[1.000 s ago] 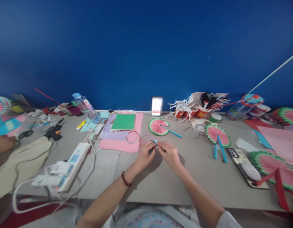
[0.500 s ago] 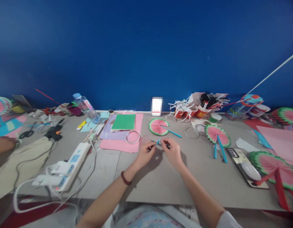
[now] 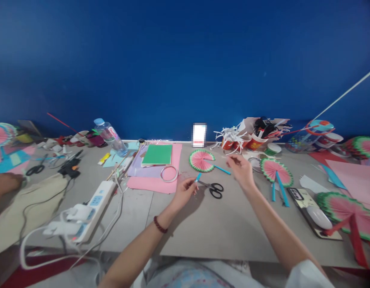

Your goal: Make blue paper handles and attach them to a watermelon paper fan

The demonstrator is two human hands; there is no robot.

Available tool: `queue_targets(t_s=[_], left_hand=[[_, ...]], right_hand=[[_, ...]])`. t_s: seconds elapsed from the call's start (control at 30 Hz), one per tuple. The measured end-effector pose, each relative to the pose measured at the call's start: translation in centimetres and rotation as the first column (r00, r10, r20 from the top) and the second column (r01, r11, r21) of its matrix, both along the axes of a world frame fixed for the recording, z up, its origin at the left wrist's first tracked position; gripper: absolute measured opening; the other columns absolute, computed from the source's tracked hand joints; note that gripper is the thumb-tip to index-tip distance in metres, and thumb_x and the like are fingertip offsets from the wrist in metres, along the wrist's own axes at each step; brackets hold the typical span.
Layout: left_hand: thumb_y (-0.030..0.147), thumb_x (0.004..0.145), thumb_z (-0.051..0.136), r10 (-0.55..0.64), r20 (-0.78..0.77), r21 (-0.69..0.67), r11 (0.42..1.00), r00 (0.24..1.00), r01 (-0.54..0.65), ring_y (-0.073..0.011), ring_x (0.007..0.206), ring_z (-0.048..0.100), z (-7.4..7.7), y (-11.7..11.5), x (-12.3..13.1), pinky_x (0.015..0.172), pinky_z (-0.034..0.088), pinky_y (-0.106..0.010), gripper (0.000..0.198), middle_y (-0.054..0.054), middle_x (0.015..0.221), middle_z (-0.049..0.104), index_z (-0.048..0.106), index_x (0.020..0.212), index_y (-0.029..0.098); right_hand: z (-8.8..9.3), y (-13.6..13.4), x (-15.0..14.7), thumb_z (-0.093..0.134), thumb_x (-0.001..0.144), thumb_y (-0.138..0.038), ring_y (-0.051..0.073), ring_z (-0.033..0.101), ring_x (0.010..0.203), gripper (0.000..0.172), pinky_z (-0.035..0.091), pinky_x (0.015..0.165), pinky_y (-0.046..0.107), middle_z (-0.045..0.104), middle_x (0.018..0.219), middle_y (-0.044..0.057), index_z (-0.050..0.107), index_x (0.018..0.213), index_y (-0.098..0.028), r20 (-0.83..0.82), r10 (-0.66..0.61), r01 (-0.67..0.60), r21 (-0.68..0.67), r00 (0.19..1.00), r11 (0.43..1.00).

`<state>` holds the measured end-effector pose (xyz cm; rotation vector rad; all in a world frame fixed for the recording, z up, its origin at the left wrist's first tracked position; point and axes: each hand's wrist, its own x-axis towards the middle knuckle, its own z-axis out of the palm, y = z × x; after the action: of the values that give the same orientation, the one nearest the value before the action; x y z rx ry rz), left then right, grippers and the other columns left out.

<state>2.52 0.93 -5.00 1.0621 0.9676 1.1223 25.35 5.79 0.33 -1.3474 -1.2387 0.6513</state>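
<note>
My left hand is closed in a pinch on a small blue paper strip above the grey table. Black-handled scissors lie on the table just right of it, with no hand on them. My right hand is raised farther back and to the right, fingers loosely curled and pinched, near a clear tape ring and a pink-and-green paper fan. What it holds, if anything, I cannot make out.
Pink and purple paper sheets with a green pad and a tape ring lie left of centre. A power strip with cables sits at left, a water bottle behind. More fans, cups and a phone are at right. Another person's hand is at far left.
My hands have parted. The right hand let go of the scissors, which now lie on the table, and moved back and right. The left hand still pinches the blue strip.
</note>
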Motion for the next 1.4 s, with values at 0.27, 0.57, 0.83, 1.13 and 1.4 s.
queue_targets(t_s=[0.27,0.57,0.83,1.13,1.4], left_hand=[[0.044,0.063,0.075,0.017,-0.008,-0.041,0.999,1.0,-0.017,-0.0078,0.045,0.048,-0.4,0.4,-0.1,0.047,0.04,-0.023,0.041,-0.001,0.06,0.062,0.066,0.09,0.013],[0.05,0.062,0.074,0.004,-0.007,-0.129,0.992,1.0,-0.005,-0.0083,0.039,0.049,0.9,0.4,-0.2,0.042,0.038,-0.022,0.04,0.0,0.05,0.06,0.064,0.074,0.013],[0.052,0.065,0.07,0.036,-0.026,-0.095,0.995,0.999,-0.038,-0.0075,0.041,0.046,0.5,0.5,-0.4,0.043,0.037,-0.022,0.041,0.0,0.052,0.058,0.068,0.075,0.013],[0.035,0.072,0.066,0.02,0.019,-0.117,0.993,1.0,-0.017,-0.0069,0.044,0.047,0.7,0.2,-0.4,0.047,0.041,-0.021,0.025,0.0,0.057,0.058,0.07,0.081,0.012],[0.045,0.062,0.076,0.036,0.124,-0.157,0.987,0.992,-0.016,-0.0126,0.058,0.06,1.2,-0.1,-0.2,0.058,0.048,-0.025,0.036,-0.006,0.068,0.068,0.07,0.076,0.012]], right_hand=[[0.5,10.9,6.6,0.054,0.071,-0.031,0.022,0.065,0.071,0.026,0.048,0.07,0.033,0.07,0.073,0.01,0.07,0.082,-0.013,0.38,-0.304,0.314,0.038,0.874,0.949],[1.0,12.8,5.7,0.06,0.068,-0.031,0.026,0.062,0.075,0.024,0.046,0.064,0.034,0.071,0.082,0.012,0.074,0.081,-0.017,0.627,-0.287,0.419,-0.069,0.724,0.905],[1.4,10.6,5.1,0.046,0.073,-0.025,0.022,0.058,0.073,0.037,0.044,0.071,0.033,0.067,0.077,0.009,0.069,0.101,-0.013,0.535,-0.318,0.33,0.078,0.783,0.941],[-0.1,-0.1,-2.8,0.052,0.075,-0.028,0.014,0.051,0.057,0.028,0.043,0.059,0.027,0.064,0.078,0.004,0.064,0.097,-0.017,0.399,0.033,-0.051,0.034,0.916,0.998],[-2.4,-6.3,-8.8,0.052,0.084,-0.022,0.018,0.061,0.075,0.015,0.049,0.062,0.028,0.068,0.089,0.006,0.067,0.087,-0.021,0.341,0.283,-0.329,0.084,0.896,0.941]])
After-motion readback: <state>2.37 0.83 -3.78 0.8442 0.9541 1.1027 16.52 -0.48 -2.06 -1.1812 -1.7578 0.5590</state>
